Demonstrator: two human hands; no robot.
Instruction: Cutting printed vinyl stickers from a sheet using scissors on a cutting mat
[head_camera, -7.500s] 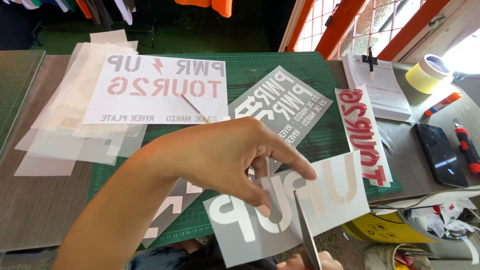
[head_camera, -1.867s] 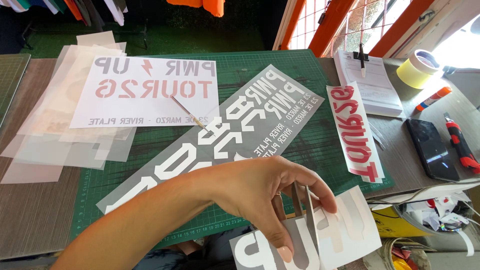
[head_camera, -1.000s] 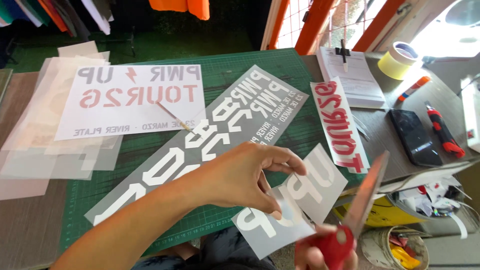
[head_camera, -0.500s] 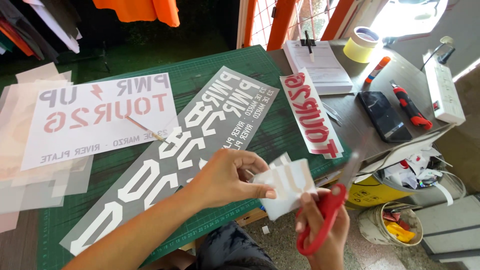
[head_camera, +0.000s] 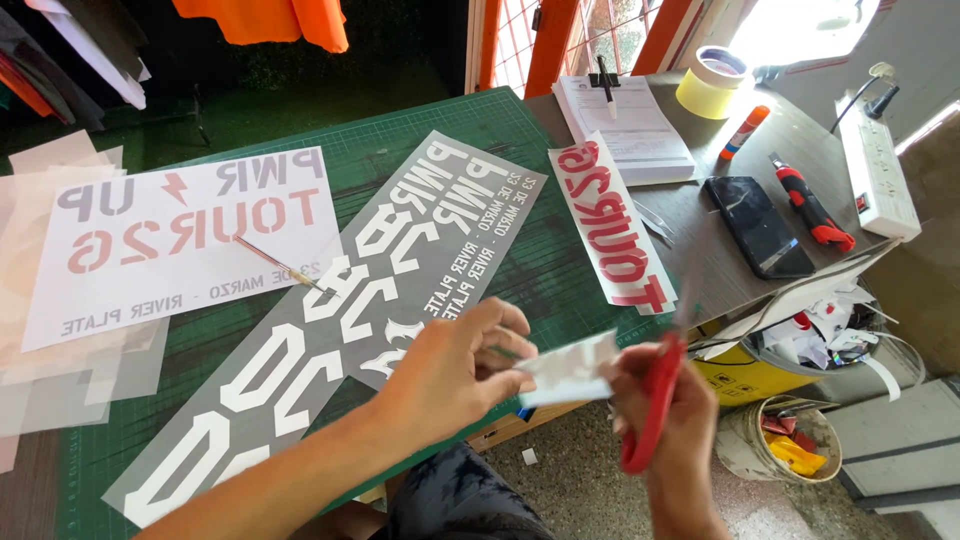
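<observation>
- Left hand (head_camera: 455, 365), low centre of the frame: fingers curled shut, pinching the small white vinyl scrap (head_camera: 570, 368) by its left edge.
- Scrap held in the air just off the near edge of the green cutting mat (head_camera: 560, 255), between the two hands; printing on it too blurred to read as any shape.
- Right hand (head_camera: 675, 420), lower right: closed through the red handles of the scissors (head_camera: 665, 375), blades pointing up — blurred, so open or shut cannot be told.
- On the mat, just above the left hand: long grey vinyl strip (head_camera: 340, 320) with white lettering, lying diagonally.
- Upper left: white transfer sheet (head_camera: 190, 235) with grey and red lettering, a thin weeding tool (head_camera: 278, 263) resting across it.
- Right of centre: narrow white strip with red lettering (head_camera: 608, 225), overhanging the mat's edge.
- Upper right on the grey table — black phone (head_camera: 758, 226), red utility knife (head_camera: 810, 203), roll of yellow tape (head_camera: 710, 82).
</observation>
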